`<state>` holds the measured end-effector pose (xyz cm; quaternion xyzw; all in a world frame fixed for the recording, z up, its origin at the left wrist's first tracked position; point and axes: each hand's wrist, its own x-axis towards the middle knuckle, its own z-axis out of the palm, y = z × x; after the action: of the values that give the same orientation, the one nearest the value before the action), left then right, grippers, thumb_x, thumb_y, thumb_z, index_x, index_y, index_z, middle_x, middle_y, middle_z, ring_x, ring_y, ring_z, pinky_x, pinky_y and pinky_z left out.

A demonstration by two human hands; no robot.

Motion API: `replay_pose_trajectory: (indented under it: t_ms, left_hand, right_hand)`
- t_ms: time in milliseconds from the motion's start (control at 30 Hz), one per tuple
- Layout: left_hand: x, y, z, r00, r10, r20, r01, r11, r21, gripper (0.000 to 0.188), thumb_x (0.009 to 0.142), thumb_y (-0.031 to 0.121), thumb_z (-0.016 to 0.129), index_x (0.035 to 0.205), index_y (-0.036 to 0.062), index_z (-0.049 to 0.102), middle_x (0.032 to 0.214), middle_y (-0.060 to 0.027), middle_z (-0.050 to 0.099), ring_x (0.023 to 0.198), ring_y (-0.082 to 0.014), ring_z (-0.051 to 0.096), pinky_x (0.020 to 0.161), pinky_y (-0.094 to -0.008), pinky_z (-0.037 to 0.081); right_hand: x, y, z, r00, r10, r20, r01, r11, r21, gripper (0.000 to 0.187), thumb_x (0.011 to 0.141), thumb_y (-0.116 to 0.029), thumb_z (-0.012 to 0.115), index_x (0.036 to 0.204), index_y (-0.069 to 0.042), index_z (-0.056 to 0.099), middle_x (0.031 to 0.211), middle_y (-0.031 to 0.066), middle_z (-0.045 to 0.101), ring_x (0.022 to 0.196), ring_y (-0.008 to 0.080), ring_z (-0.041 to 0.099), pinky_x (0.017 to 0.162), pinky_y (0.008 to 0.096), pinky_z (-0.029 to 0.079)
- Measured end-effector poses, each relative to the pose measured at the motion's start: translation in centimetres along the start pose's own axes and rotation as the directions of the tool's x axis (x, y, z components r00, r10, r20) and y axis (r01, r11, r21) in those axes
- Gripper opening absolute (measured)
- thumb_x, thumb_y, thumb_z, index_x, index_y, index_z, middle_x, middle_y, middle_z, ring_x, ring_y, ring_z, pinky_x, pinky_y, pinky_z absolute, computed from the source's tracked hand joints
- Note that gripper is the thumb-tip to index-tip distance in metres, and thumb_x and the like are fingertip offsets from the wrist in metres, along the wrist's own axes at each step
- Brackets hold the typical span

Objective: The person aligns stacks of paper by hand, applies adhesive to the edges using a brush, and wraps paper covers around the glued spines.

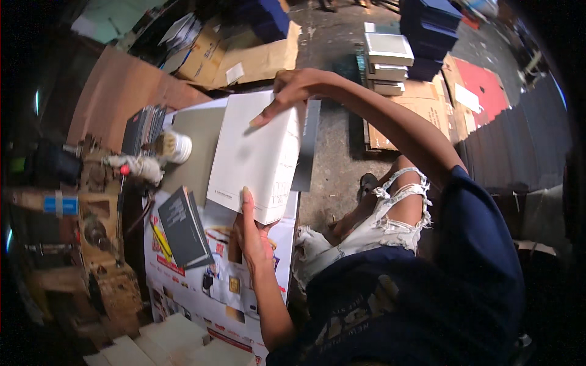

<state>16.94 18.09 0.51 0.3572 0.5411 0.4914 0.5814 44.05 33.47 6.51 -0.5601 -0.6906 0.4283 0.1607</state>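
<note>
A thick white book block [244, 149] is held up at a tilt over the table, its spine side towards my body. My left hand [251, 235] grips its lower end, thumb on the white face and fingers underneath. At the upper end my right hand [292, 93] clasps the block, thumb lying on the face; its other fingers are partly hidden. Behind the block, a dark grey cover [312, 146] shows along the table edge. Left of my left hand lie dark grey book covers [183, 230] and a yellow tool [160, 241]. A white tub [177, 147] stands farther left.
A printed sheet [213, 305] covers the near table. White blocks [174, 338] are piled at the lower left. Dark covers [143, 129] stack beside the tub, near a worn machine [101, 235]. White book blocks [389, 49] and navy stacks [430, 30] stand on cardboard beyond my right arm.
</note>
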Motion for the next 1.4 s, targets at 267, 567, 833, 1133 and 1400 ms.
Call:
replay_pose_trajectory:
  t_ms: [267,567,833,1133,1400]
  left_hand:
    - [0.7,-1.0,4.6,0.996,0.062,-0.07,-0.047,0.978,0.204,0.072,0.085,0.05,0.074,0.124,-0.0071,0.053,0.117,-0.0165,0.062,0.105,-0.0245,0.066,0.078,-0.0412,0.063]
    - [2.2,-1.5,4.2,1.0,0.03,0.007,-0.031,0.941,0.338,0.073,0.088,0.05,0.072,0.126,-0.0094,0.053,0.119,-0.0176,0.061,0.107,-0.0263,0.065,0.085,-0.0448,0.061]
    - [2.3,-0.3,5.5,0.999,-0.035,0.02,0.023,0.898,0.439,0.076,0.091,0.052,0.067,0.131,-0.0107,0.049,0.122,-0.0213,0.06,0.109,-0.0288,0.065,0.089,-0.0436,0.06]
    - [1.9,0.7,6.0,0.996,-0.077,0.046,0.035,0.801,0.598,0.081,0.092,0.057,0.062,0.136,-0.0094,0.046,0.124,-0.0229,0.058,0.111,-0.0291,0.064,0.086,-0.0422,0.061]
    - [3.6,0.8,4.4,0.992,-0.027,0.124,-0.082,0.605,0.792,0.096,0.088,0.064,0.063,0.142,-0.011,0.039,0.131,-0.0275,0.054,0.125,-0.0369,0.053,0.1,-0.0546,0.049]
  right_hand:
    - [1.3,4.6,-1.8,0.999,-0.032,0.026,0.027,0.982,0.186,0.085,0.053,-0.061,0.087,0.095,0.01,0.072,0.092,0.0224,0.072,0.079,0.0322,0.074,0.07,0.0353,0.06]
    - [4.1,7.3,-1.3,0.993,0.032,0.111,-0.054,0.978,0.201,0.095,0.051,-0.063,0.089,0.106,0.012,0.07,0.099,0.0238,0.072,0.086,0.0324,0.074,0.077,0.0381,0.061]
    - [5.2,8.6,-0.6,0.998,0.067,0.012,-0.068,0.972,0.224,0.1,0.047,-0.063,0.09,0.112,0.01,0.069,0.11,0.0255,0.07,0.101,0.0368,0.07,0.096,0.0467,0.052]
    - [5.2,8.6,-0.4,0.992,0.129,-0.017,-0.12,0.958,0.26,0.114,0.038,-0.063,0.092,0.123,0.008,0.064,0.121,0.0267,0.065,0.114,0.0405,0.064,0.104,0.0504,0.046]
    - [4.9,8.1,-0.7,0.99,0.131,0.045,-0.138,0.95,0.281,0.117,0.036,-0.061,0.093,0.126,0.007,0.062,0.126,0.0266,0.063,0.119,0.0407,0.061,0.106,0.0496,0.044]
